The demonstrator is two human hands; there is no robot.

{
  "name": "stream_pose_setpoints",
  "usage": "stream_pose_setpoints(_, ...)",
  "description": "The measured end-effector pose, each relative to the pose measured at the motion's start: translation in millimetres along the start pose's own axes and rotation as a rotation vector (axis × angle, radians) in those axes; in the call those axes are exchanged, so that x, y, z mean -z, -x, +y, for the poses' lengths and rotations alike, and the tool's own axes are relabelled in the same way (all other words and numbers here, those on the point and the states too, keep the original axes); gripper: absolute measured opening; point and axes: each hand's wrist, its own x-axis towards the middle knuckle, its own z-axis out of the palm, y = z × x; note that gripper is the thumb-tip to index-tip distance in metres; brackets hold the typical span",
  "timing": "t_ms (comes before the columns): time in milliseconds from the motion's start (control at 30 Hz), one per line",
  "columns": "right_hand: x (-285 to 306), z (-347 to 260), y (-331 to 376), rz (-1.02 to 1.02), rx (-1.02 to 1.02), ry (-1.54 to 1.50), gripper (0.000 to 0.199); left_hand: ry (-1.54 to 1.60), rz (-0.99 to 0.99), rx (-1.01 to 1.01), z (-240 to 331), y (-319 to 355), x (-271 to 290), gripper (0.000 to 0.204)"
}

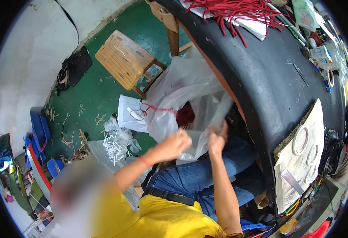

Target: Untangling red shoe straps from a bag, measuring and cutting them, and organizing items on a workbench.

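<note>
One crinkled translucent bag (163, 123) borders a fisted left hand (177, 144); right hand (217, 137) clamped or not, unclear.

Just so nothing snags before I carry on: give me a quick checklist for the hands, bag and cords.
1. Clear plastic bag open: ok, dark red material shows inside.
2. Right hand at the bag: ok.
3. Left hand gripping plastic: cannot tell; curled, blurred.
4. Thin red strand inside the bag: not ok, it trails outside.
5. Red cords on the black table away from both hands: ok.
</note>
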Motion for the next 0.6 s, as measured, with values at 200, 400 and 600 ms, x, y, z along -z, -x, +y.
stream_pose_setpoints(200,44,-57,37,0.139,0.247,0.011,0.023,-0.571,-0.391,0.083,-71,-102,-24,0.017)
stream_pose_setpoints(400,68,-92,62,0.017,0.588,0.022,0.026,-0.843,-0.648,0.110,-153,-144,-85,0.027)
stream_pose_setpoints(600,106,-72,105,-0.587,0.836,-0.010,0.036,-0.798,-0.386,0.013,-172,-219,-100,0.027)
